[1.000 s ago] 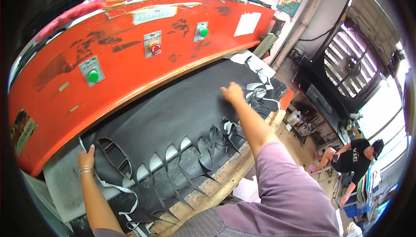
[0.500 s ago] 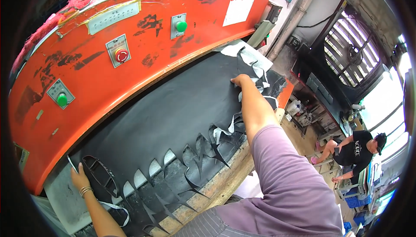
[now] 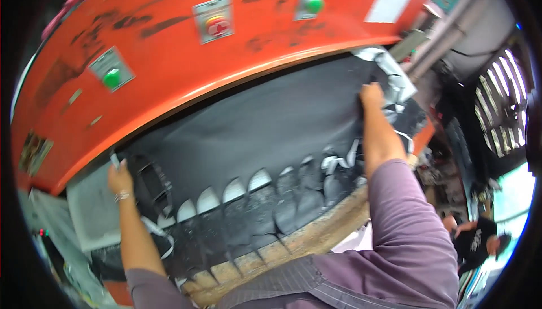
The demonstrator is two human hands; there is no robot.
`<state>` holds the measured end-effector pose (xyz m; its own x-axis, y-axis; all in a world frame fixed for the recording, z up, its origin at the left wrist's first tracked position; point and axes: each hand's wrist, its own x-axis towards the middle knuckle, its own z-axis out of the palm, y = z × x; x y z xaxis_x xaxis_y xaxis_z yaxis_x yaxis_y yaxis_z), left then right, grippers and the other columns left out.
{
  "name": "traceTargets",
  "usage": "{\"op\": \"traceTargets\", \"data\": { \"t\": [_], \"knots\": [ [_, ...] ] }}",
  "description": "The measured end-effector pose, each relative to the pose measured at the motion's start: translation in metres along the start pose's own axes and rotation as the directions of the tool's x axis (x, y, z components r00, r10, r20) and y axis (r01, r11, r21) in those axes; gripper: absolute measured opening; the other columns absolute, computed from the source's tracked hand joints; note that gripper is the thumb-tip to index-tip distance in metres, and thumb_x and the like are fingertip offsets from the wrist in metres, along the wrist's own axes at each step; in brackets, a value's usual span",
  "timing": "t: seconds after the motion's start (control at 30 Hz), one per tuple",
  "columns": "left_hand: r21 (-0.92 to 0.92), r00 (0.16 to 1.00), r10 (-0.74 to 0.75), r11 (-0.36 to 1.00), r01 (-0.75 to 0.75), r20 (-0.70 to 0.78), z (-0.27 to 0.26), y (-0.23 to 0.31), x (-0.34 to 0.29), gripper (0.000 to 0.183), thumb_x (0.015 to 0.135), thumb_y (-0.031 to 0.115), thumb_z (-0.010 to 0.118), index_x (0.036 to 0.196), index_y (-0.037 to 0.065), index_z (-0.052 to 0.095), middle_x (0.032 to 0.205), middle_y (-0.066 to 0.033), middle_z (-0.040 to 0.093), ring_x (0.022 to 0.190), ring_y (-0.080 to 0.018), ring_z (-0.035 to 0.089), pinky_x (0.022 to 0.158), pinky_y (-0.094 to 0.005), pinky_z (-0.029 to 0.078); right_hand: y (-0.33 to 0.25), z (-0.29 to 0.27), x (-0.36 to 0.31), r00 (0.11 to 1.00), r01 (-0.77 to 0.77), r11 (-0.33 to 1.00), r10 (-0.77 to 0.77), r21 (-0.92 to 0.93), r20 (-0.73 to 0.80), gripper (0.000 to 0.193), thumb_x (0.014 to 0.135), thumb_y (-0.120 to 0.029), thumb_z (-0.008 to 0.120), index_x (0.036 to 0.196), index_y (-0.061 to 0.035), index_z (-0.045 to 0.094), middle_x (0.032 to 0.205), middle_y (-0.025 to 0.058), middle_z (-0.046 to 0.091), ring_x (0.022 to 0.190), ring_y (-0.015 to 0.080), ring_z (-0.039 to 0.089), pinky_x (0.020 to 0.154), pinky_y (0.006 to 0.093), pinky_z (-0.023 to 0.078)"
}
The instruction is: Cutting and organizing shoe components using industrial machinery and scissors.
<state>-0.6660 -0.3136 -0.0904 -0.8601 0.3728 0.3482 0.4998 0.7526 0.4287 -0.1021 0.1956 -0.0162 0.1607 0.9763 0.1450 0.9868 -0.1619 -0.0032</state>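
A wide black sheet (image 3: 271,111) lies on the bed of an orange press, its near edge cut into a row of rounded notches and pointed strips. At the sheet's right end, my right hand (image 3: 372,94) is closed on its edge. My left hand (image 3: 120,178), at the left end, pinches a narrow whitish piece (image 3: 114,159); whether this is a tool or part of the sheet I cannot tell. Just right of that hand rests a dark, elongated cutting die (image 3: 153,185) on the sheet. A pale strip (image 3: 155,227) curls below the die.
The orange press body (image 3: 164,44) rises behind the sheet, with two green buttons and a red button (image 3: 217,25). A worn wooden edge (image 3: 316,230) runs along the front. Black and white scraps (image 3: 398,86) gather at the right end. A person (image 3: 480,244) is at far right.
My view has turned, so press and sheet appear further right and more level. Both hands remain at the sheet's ends. Fewer pointed strips hang over the wooden edge.
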Motion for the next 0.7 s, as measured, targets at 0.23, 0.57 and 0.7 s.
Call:
{"op": "traceTargets", "data": {
  "t": [0.23, 0.57, 0.7],
  "knots": [
    [0.138, 0.969, -0.249, 0.959, 0.247, -0.006, -0.024, 0.014, 0.001, 0.038, 0.083, 0.047, 0.058, 0.088, 0.010, 0.063, 0.089, -0.0152, 0.066, 0.086, -0.0368, 0.061, 0.076, -0.0451, 0.044, 0.002, 0.011, -0.017, 0.996, -0.058, 0.985, 0.067, 0.161, -0.052, 0.037, 0.094, -0.038, 0.045, 0.111, -0.0058, 0.051, 0.112, 0.0208, 0.062, 0.106, 0.0383, 0.059, 0.089, 0.0488, 0.043],
    [-0.059, 0.979, 0.204, 0.978, -0.202, 0.029, -0.073, -0.008, -0.088, 0.034, 0.085, 0.024, 0.061, 0.117, 0.012, 0.060, 0.121, -0.0131, 0.056, 0.117, -0.0327, 0.048, 0.099, -0.0463, 0.035, -0.070, -0.047, -0.143, 0.886, 0.386, 0.889, -0.283, 0.247, -0.367, 0.071, 0.079, -0.037, 0.069, 0.133, 0.0011, 0.042, 0.136, 0.0219, 0.045, 0.123, 0.0364, 0.046, 0.103, 0.0432, 0.035],
    [0.026, 0.965, 0.187, 0.980, -0.195, 0.185, -0.101, -0.020, -0.143, 0.035, 0.091, 0.027, 0.051, 0.122, 0.014, 0.060, 0.135, -0.0072, 0.051, 0.130, -0.0285, 0.040, 0.107, -0.0472, 0.026, -0.161, -0.064, -0.277, 0.344, 0.791, 0.072, -0.874, 0.607, -0.344, 0.070, 0.070, -0.018, 0.076, 0.130, 0.0017, 0.045, 0.134, 0.0233, 0.047, 0.122, 0.0357, 0.047, 0.102, 0.0391, 0.038]
  ]
}}
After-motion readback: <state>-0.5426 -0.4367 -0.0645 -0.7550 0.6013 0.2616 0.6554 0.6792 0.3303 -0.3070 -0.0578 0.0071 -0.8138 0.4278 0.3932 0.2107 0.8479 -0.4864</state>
